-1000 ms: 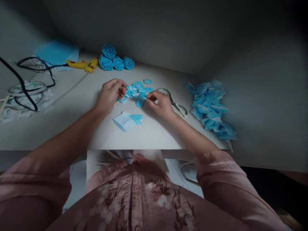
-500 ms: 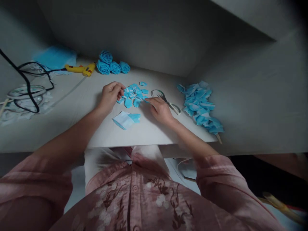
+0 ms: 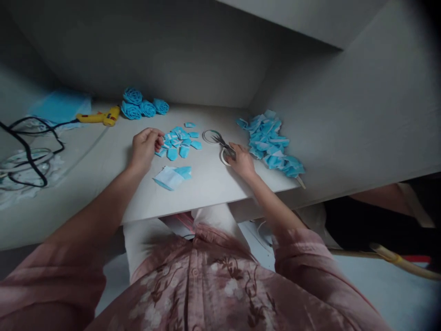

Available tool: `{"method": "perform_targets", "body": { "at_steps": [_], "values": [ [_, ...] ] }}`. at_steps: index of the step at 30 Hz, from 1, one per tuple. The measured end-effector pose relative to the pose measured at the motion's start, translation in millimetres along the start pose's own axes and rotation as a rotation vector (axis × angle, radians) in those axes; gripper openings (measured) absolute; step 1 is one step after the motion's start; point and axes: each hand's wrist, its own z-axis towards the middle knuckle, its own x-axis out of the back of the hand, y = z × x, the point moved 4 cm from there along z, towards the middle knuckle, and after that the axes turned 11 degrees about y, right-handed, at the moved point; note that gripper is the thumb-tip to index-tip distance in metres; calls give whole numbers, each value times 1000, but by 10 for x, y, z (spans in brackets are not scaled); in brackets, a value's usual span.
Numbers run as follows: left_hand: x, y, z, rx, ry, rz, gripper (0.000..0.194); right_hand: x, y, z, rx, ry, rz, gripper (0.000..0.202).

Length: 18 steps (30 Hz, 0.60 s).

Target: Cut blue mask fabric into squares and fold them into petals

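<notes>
My left hand (image 3: 145, 146) is at the left edge of a loose cluster of small cut blue pieces (image 3: 172, 153). Its fingers are curled together, and whatever they pinch is hidden. Over to the right, my right hand (image 3: 242, 160) has its fingers closed around one handle of a pair of scissors (image 3: 218, 138), which lies on the table with its other loop pointing away to the left. A folded blue and white piece of material (image 3: 170, 177) rests in front of the cluster.
Blue fabric-like roses (image 3: 140, 105) stand at the back, beside a yellow glue gun (image 3: 99, 117) and flat blue sheets (image 3: 64, 105). Black cable (image 3: 27, 151) loops at the left. Crumpled blue scraps (image 3: 270, 140) are heaped along the right wall, near the table's front edge (image 3: 206, 202).
My right hand has left the cut pieces and moved right onto the scissors handle. The left hand stays beside the cluster. The view has shifted and tilted slightly.
</notes>
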Motion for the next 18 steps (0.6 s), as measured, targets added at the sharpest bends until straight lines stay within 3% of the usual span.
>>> {"method": "perform_targets", "body": {
  "at_steps": [7, 13, 18],
  "values": [
    [-36, -2, -34, 8, -14, -32, 16, 236, 225, -200, -98, 50, 5, 62],
    [-52, -45, -30, 4, -18, -44, 20, 417, 387, -337, -126, 185, 136, 63],
    [-49, -30, -38, 56, 14, -72, 23, 521, 461, -412, -171, 198, 97, 67]
  ]
}}
